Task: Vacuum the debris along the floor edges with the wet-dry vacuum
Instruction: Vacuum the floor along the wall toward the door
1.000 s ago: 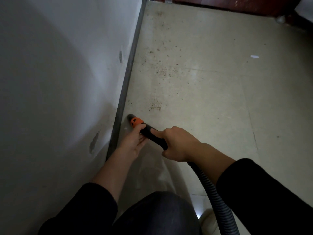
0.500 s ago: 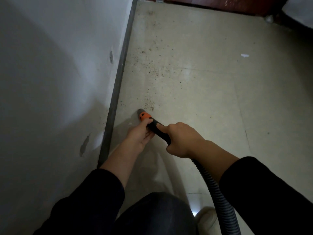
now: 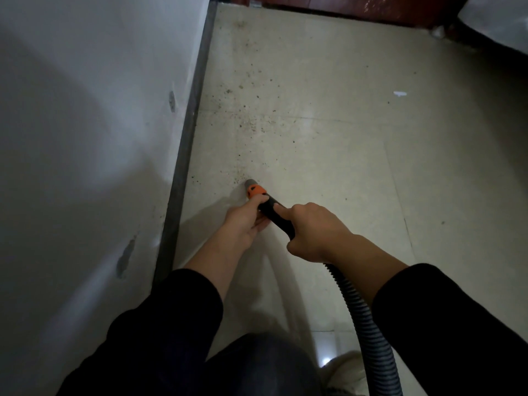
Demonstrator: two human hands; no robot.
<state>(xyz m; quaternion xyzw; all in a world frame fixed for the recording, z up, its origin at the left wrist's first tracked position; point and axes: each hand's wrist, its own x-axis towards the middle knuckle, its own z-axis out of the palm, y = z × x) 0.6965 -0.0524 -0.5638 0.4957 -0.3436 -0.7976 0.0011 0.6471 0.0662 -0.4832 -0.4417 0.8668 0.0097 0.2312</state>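
Note:
A black vacuum nozzle [image 3: 275,211] with an orange collar [image 3: 255,191] and grey tip touches the pale tiled floor. My left hand [image 3: 245,221] grips the nozzle just behind the collar. My right hand [image 3: 313,231] grips the black handle further back, its forefinger lying along the top. The ribbed grey hose [image 3: 363,324] runs from under my right wrist down to the bottom edge. Dark debris specks [image 3: 251,121] lie scattered on the floor ahead of the tip, spreading toward the dark baseboard [image 3: 190,130].
A white wall [image 3: 85,138] with scuff marks fills the left side. A red-brown wooden door base [image 3: 343,7] closes the far end. A white scrap [image 3: 400,93] lies on the floor at the right. My knee and a pale shoe [image 3: 345,372] are at the bottom.
The nozzle tip has moved from beside the baseboard out to the right and forward. The cluster of specks that lay just ahead of it is no longer visible.

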